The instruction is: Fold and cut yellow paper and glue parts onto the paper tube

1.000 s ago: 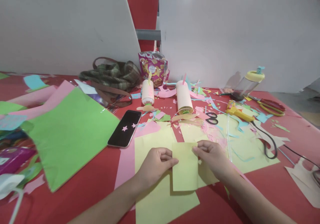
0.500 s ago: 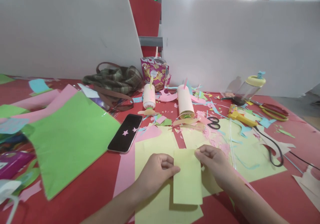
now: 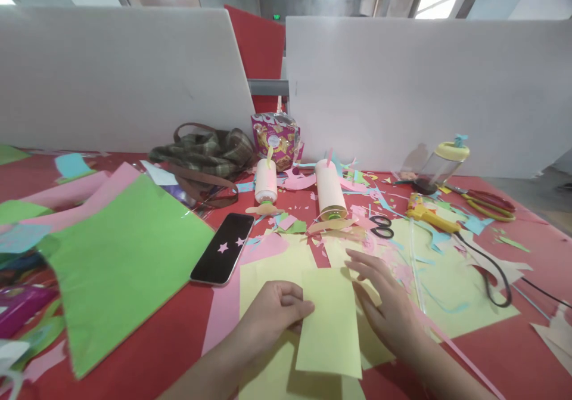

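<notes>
A rectangular sheet of pale yellow paper (image 3: pixel 329 325) is held a little above the table, and its shadow falls on larger yellow sheets (image 3: pixel 263 269) beneath. My left hand (image 3: pixel 279 310) pinches its left edge between thumb and fingers. At the paper's upper right edge, my right hand (image 3: pixel 384 298) is open, fingers stretched out and spread, not gripping it. Beyond the hands stand two cream paper tubes, a smaller one (image 3: pixel 266 179) on the left and a larger one (image 3: pixel 329 188) on the right, each with a paper strip on top.
A phone (image 3: pixel 223 248) with pink paper stars lies left, beside a big green sheet (image 3: pixel 129 263). To the right are black-handled scissors (image 3: pixel 382 227), a yellow glue gun (image 3: pixel 431 215) with its cord, red-handled pliers (image 3: pixel 489 203) and a clear jar (image 3: pixel 440 164). Paper scraps, a snack bag (image 3: pixel 276 140) and white panels sit behind.
My right hand has let go of the yellow paper's upper right corner and spread its fingers. The paper has tilted slightly in my left hand. The camera view has tipped up a little.
</notes>
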`<state>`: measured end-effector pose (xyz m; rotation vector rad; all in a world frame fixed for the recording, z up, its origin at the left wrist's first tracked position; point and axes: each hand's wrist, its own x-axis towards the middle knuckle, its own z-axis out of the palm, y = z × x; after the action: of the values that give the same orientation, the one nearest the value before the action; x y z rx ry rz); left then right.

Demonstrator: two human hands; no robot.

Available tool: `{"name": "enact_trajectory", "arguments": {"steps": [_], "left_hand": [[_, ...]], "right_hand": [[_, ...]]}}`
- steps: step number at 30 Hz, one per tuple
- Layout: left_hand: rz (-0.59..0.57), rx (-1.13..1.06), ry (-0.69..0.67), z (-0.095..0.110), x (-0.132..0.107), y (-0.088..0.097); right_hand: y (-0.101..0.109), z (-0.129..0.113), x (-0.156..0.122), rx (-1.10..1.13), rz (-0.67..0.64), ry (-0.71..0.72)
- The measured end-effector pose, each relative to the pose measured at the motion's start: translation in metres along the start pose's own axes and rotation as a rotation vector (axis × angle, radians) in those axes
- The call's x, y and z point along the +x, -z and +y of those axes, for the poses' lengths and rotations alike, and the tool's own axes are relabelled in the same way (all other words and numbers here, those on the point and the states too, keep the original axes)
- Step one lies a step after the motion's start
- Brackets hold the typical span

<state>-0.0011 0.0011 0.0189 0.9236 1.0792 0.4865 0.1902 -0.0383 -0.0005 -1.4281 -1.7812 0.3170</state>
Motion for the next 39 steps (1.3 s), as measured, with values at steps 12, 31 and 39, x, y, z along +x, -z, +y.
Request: {"name": "enact_trajectory", "arguments": {"steps": [12,31,39], "left_hand": [[-0.14,-0.263,0.134,-0.007,0.002,0.007],[-0.054,0.365,-0.3,0.002,-0.007,0.005],[-0.069,0.421,-0.259,0.003,-0.006,0.001]], "right_hand": [[0.0,-0.003,-0.003,0.114,-0.085,-0.143],[-0.01,-0.019,-0.001,0.712,-0.485,-0.816],[-0.014,-0.019,-0.001,0.63,-0.388,-0.879]]}}
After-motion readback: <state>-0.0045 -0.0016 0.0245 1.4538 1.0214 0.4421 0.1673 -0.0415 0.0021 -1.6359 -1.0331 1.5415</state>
